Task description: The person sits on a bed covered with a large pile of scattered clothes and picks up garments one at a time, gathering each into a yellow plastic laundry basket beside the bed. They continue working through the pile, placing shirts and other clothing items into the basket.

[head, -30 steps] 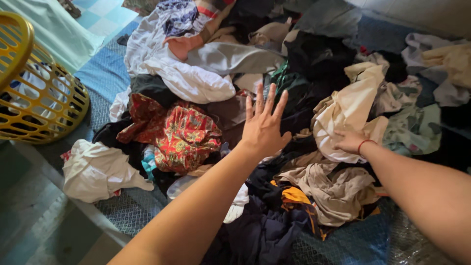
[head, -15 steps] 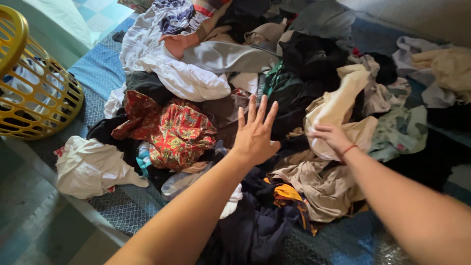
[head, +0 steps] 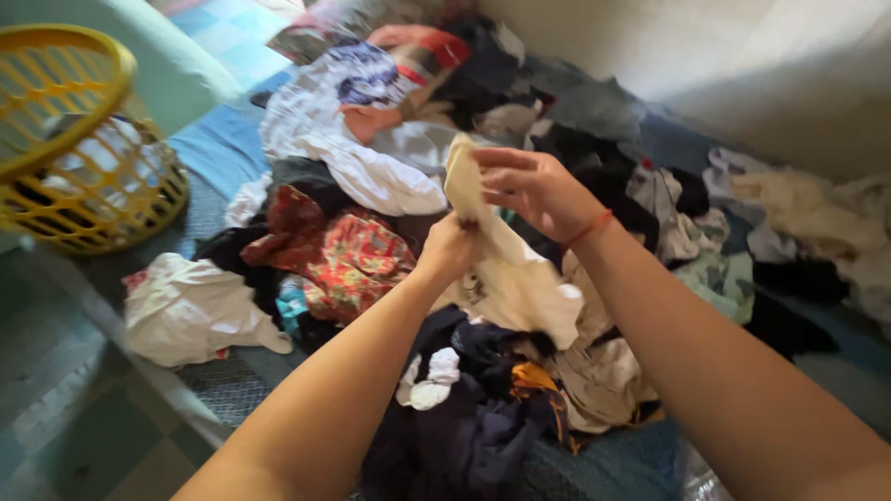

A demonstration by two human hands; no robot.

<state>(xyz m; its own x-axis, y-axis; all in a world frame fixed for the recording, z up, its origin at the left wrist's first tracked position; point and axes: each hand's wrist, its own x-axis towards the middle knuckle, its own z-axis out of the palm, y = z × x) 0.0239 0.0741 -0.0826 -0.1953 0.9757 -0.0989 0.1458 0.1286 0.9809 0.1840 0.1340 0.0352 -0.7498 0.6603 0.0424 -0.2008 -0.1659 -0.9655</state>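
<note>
while both hands come together above the pile, the left hand (head: 452, 249) is closed tight on a cream cloth (head: 506, 278), gripping it low where the fabric bunches, and the right hand (head: 531, 186) pinches the top edge just above, fingers curled round it. that 2-point hold keeps the cloth raised clear of the heap, so its lower part hangs loose and spreads over the dark clothes (head: 464, 436) beneath. a red band (head: 590, 229) sits on the right wrist. to the left, a red patterned garment (head: 348, 264) lies crumpled beside a white shirt (head: 371, 176), with another white cloth (head: 190, 311) on the floor's edge. well apart on the far left, a yellow basket (head: 83, 148) stands upright, something pale inside it.
</note>
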